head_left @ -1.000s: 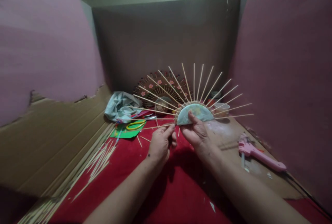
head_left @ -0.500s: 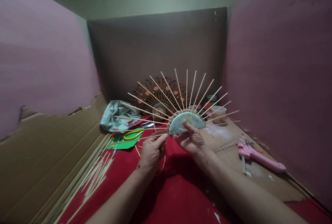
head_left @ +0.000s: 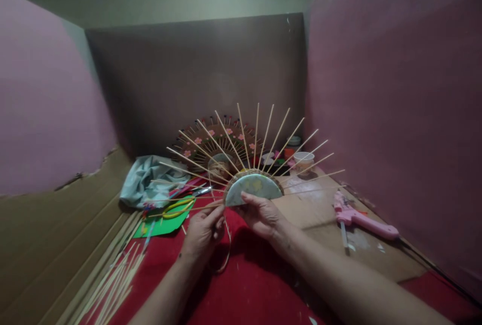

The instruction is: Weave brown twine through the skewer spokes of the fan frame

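Note:
A half-round pale blue base with a yellowish patch has thin wooden sticks fanning out from its curved edge. Woven cord runs along that curve. My right hand grips the base by its straight lower edge, thumb on the front face. At the base's left corner, my left hand is closed with thumb and forefinger pinched on a cord, close to the lowest stick. The cord's slack hangs in a loop below that hand, over the red cloth.
Behind stands a finished-looking fan-shaped piece with pink flowers. A pink glue gun lies on cardboard at right. Loose sticks, yellow-handled scissors, green sheet and a pale cloth are at left; a cup stands at back right.
The view has turned slightly right, so everything sits further left. The base is tilted a little differently in my hands, and more of the cord loop shows below my left hand.

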The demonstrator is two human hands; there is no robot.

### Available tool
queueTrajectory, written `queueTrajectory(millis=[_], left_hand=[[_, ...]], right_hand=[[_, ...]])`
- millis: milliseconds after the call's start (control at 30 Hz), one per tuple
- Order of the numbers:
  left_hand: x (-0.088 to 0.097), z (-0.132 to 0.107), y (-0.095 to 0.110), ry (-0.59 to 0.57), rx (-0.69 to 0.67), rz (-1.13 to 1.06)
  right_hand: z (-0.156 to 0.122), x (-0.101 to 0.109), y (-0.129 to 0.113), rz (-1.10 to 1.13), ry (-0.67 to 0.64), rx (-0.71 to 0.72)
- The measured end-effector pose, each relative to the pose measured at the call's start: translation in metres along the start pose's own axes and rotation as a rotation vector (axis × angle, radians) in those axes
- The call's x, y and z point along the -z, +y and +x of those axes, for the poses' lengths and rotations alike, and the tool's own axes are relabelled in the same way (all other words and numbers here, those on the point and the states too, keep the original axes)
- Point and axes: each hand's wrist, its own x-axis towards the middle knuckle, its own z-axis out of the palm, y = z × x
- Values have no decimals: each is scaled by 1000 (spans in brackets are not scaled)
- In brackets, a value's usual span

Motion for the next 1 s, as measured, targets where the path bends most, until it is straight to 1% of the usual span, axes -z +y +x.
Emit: queueTrajectory(millis=[267,400,533,667,900,1000], left_hand=[[1,0,-5,-39,-24,26],[1,-3,-2,-79,-8,21],[2,-5,0,-91,10,55],[3,-5,-1,-115,34,32],[3,-10,-2,-83,65,-24],[0,-12,-2,-85,51,-10]], right_hand=[[0,4,2,-25,3,11],[1,4,3,-20,18,31],[0,6,4,1,13,22],[1,8,6,-4,59,28],[2,10,10,-4,46,4],[1,9,10,-11,44,2]])
